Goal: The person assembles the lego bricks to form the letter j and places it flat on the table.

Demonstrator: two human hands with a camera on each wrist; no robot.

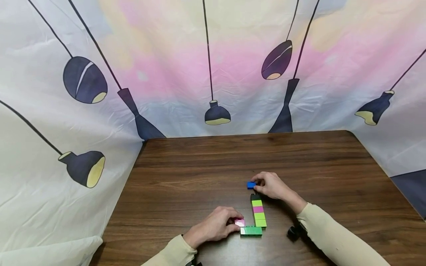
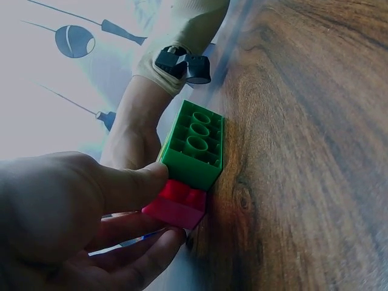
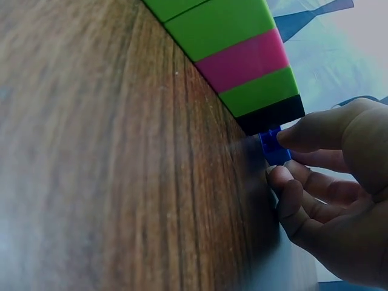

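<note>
Thumb and fingers of my left hand (image 1: pixel 217 224) pinch a small pink toy brick (image 1: pixel 239 222), which sits against the end of a long green brick (image 1: pixel 251 232). In the left wrist view the green brick (image 2: pixel 193 145) lies on its side, its hollow underside showing. My right hand (image 1: pixel 272 184) pinches a blue brick (image 1: pixel 251 185) just beyond a joined row of bricks. That row has a black brick (image 1: pixel 255 197) at its far end, then lime bricks (image 1: pixel 260 222) with a pink one (image 1: pixel 257 209) between them. Its near end meets the green brick.
The bricks lie on a dark wood table (image 1: pixel 179 177). A cloth (image 1: pixel 179 74) printed with hanging lamps stands behind it and along the sides. A black wrist camera (image 1: pixel 293 233) sits by the right sleeve (image 1: pixel 336 232).
</note>
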